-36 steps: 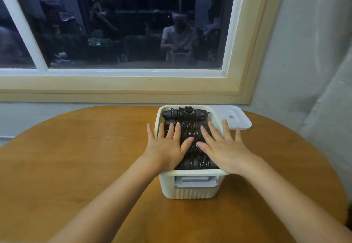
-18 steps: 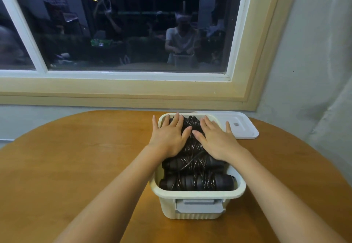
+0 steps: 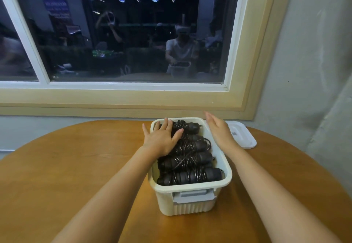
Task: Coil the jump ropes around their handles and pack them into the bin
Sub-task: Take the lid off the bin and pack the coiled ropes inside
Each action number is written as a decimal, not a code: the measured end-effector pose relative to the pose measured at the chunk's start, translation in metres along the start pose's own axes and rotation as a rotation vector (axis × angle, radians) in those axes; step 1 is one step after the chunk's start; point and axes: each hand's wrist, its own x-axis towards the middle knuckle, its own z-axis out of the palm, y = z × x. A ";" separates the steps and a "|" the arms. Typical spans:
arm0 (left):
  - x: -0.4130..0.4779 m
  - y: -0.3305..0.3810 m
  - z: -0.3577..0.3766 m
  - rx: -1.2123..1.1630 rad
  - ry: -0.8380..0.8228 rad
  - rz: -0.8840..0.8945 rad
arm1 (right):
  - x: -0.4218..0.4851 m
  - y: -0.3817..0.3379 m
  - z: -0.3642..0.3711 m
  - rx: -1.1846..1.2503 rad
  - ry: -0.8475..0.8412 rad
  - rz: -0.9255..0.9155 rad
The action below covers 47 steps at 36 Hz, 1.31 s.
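Note:
A cream plastic bin (image 3: 226,170) stands on the round wooden table, filled to the rim with several black jump ropes (image 3: 190,163), each coiled around its handles and lying crosswise. My left hand (image 3: 162,138) lies flat with straight fingers on the far left ropes, its fingertips near the bin's back rim. My right hand (image 3: 219,130) is raised over the bin's far right corner, fingers straight and together, touching nothing that I can see. The ropes at the near end lie uncovered.
The bin's white lid (image 3: 242,135) lies on the wooden table (image 3: 76,166) just right of the bin, behind my right hand. A wall with a framed window (image 3: 133,94) rises behind the table. A grey latch (image 3: 193,195) sits on the bin's near side.
My right hand has lifted off the ropes and moved right, toward the bin's far right corner. My left hand has slid further back on the ropes. The view has tilted up.

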 end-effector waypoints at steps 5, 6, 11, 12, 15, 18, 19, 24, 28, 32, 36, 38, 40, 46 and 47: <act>-0.006 -0.005 0.001 -0.030 -0.010 0.021 | 0.011 0.077 -0.034 -0.257 0.080 0.067; -0.007 -0.004 0.003 -0.043 -0.016 0.029 | 0.014 0.093 -0.038 -0.357 0.037 0.092; -0.006 -0.003 0.012 0.003 -0.036 0.054 | 0.026 0.140 -0.038 -0.683 -0.240 0.142; -0.005 -0.004 0.013 0.003 -0.036 0.054 | 0.027 0.143 -0.037 -0.724 -0.281 0.146; -0.004 -0.005 0.013 -0.008 -0.043 0.058 | 0.028 0.153 -0.035 -0.811 -0.306 0.162; -0.005 -0.005 0.014 0.001 -0.039 0.060 | 0.024 0.162 -0.035 -0.869 -0.254 0.109; -0.005 -0.005 0.015 0.006 -0.036 0.059 | 0.022 0.164 -0.036 -0.878 -0.226 0.090; -0.003 -0.005 0.015 0.013 -0.024 0.061 | 0.002 0.157 -0.049 -0.895 -0.101 0.023; -0.009 -0.005 0.014 0.016 -0.045 0.075 | -0.020 0.148 -0.069 -0.834 -0.013 -0.036; -0.012 -0.003 0.011 -0.030 -0.049 0.079 | -0.029 0.120 -0.090 -0.826 0.201 -0.082; -0.016 -0.003 0.008 -0.104 -0.009 0.075 | -0.028 0.075 -0.110 -0.855 0.392 -0.124; -0.019 -0.002 0.006 -0.140 0.047 0.076 | -0.030 0.045 -0.116 -0.789 0.498 -0.147; -0.022 0.000 0.003 -0.186 0.113 0.087 | -0.033 0.013 -0.119 -0.692 0.573 -0.185; -0.035 0.007 -0.020 -0.438 0.316 0.170 | -0.029 -0.067 -0.116 -0.105 0.779 -0.335; -0.038 0.008 -0.025 -0.492 0.342 0.186 | -0.024 -0.075 -0.115 -0.005 0.776 -0.312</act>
